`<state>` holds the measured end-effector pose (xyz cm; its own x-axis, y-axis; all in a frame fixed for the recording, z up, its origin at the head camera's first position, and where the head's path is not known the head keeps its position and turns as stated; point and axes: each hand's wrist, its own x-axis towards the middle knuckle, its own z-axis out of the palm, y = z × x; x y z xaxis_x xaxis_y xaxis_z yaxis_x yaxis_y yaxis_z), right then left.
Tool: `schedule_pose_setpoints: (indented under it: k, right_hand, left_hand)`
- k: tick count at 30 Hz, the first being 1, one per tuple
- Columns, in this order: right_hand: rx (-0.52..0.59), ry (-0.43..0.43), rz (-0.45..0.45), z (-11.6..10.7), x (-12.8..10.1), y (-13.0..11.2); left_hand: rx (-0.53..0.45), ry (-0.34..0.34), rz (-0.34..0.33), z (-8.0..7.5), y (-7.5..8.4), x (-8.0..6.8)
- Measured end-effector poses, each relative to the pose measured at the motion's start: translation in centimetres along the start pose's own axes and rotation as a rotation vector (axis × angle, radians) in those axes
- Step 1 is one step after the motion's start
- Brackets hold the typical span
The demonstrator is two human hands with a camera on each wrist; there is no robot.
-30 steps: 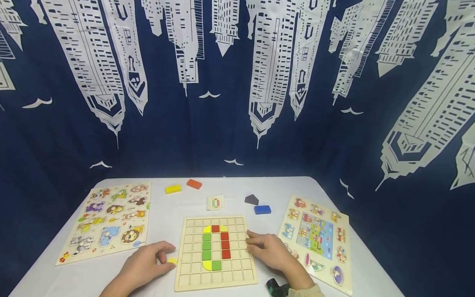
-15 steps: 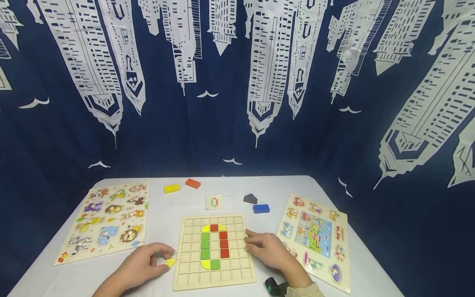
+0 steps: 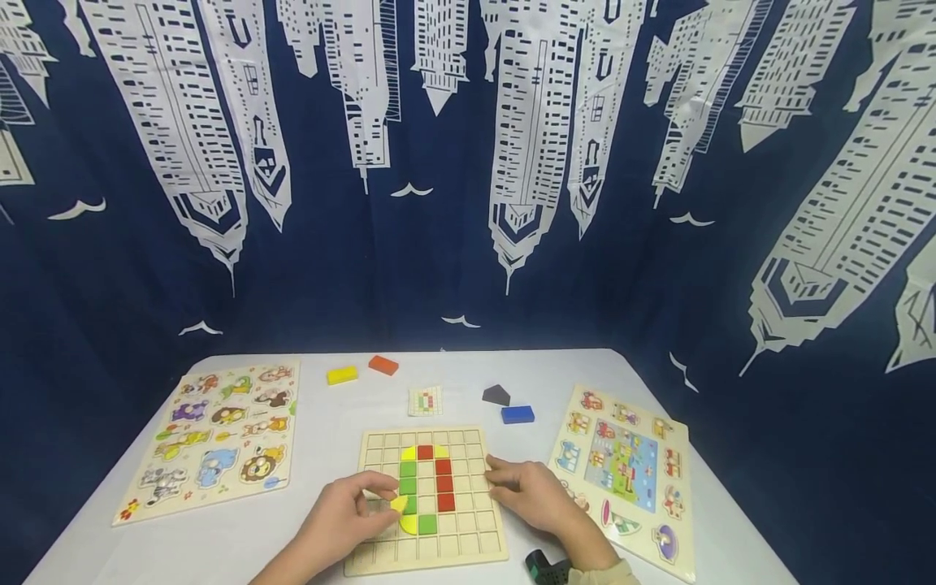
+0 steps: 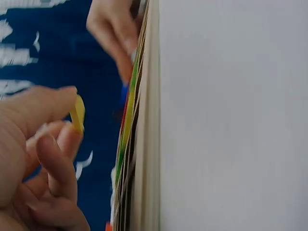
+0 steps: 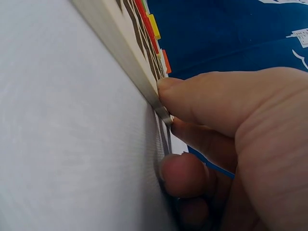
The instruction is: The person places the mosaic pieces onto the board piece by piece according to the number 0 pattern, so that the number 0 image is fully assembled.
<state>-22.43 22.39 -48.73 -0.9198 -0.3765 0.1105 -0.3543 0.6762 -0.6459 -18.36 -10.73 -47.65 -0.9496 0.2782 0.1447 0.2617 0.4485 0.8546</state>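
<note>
One yellow piece point(image 3: 398, 504), pinched in left hand point(image 3: 344, 520)

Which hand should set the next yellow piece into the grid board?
Left, most likely. The left hand already pinches the yellow piece over the grid board, beside the green column. The right hand rests on the board's right edge, seemingly steadying it.

At the bottom edge of the head view we lose both forearms and part of a dark wrist device point(image 3: 547, 567), our left hand point(image 3: 344, 520) covers several cells of the grid board point(image 3: 468, 536), and the small pattern card point(image 3: 426, 400) is too tiny to read.
</note>
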Motion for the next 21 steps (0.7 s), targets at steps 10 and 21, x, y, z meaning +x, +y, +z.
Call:
schedule_pose_setpoints:
  k: [10,21]
  right_hand:
    - [0.000,-0.001,-0.005,0.3,0.1,-0.3]
    - [-0.019,0.010,-0.038,0.2,0.2,-0.3]
  left_hand:
    - [0.270,-0.066,0.046,5.7,2.9,0.9]
    - [0.358,-0.022,0.130,6.5,2.0,1.2]
